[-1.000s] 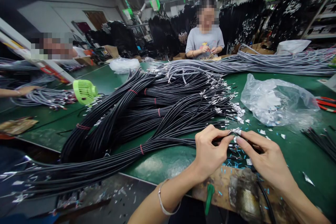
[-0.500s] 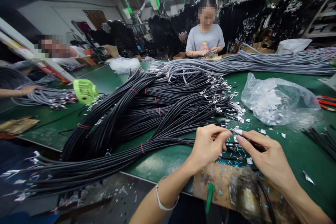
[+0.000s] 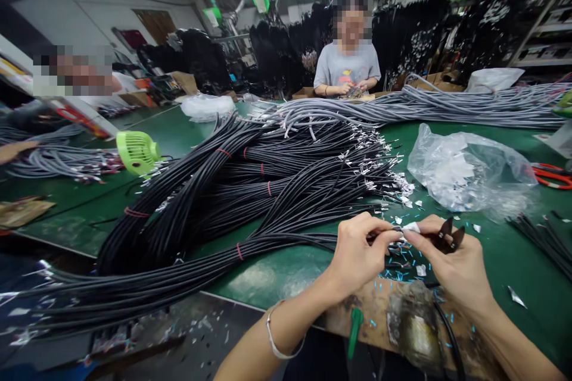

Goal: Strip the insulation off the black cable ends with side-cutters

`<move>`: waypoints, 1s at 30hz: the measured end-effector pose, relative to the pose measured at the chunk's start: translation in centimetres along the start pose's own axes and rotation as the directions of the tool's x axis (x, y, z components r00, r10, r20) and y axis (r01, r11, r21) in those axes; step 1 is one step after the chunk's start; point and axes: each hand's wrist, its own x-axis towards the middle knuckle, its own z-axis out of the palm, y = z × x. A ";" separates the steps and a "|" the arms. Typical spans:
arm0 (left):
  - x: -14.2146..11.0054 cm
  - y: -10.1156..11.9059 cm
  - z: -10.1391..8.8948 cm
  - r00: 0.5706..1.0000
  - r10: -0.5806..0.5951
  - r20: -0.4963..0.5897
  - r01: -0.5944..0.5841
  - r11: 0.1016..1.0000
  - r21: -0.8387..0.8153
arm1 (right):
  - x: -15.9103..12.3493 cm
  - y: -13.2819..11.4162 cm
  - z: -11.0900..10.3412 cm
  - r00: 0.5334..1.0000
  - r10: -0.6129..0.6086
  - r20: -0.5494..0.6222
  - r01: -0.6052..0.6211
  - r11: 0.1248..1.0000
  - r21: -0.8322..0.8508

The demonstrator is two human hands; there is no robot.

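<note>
My left hand (image 3: 361,247) is closed in a pinch on the end of a black cable, whose tip is mostly hidden by my fingers. Close against it, my right hand (image 3: 456,256) pinches at the same cable end. A white piece (image 3: 411,227) shows at my right index fingertip; whether it is foil or a finger cover I cannot tell. Dark, spread blades of small wire cutters (image 3: 450,234) stick up from between my right fingers, the handles hidden. Under my hands lie cable ends and blue scraps (image 3: 400,277). Left of them stretches a bundle of black cables (image 3: 196,271).
Banded black cables (image 3: 232,202) cover the table's middle. Grey cables (image 3: 402,110) run behind. A plastic bag (image 3: 469,172) and orange-handled tool (image 3: 553,175) lie right. A wooden board (image 3: 375,303) bears a lump-like device (image 3: 417,330). A green fan (image 3: 137,152) stands left. A co-worker (image 3: 347,65) sits opposite.
My right hand has turned, bringing the dark cutter blades into sight. Both hands stay together at the cable end. The view has shifted slightly.
</note>
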 end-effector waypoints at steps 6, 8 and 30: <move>1.2 0.3 -2.4 0.923 -0.072 0.379 0.108 0.991 -0.075 | 0.6 -0.3 -0.7 0.970 -0.069 0.233 0.069 0.998 0.007; 1.4 0.2 -2.9 0.846 -0.119 0.519 0.146 0.989 -0.013 | 0.6 -0.2 -1.1 0.924 -0.163 0.346 0.211 0.972 -0.106; 1.2 -0.7 -1.5 0.977 -0.077 0.198 0.101 0.988 -0.119 | 0.6 0.1 -1.1 0.980 -0.144 0.140 0.173 0.958 -0.229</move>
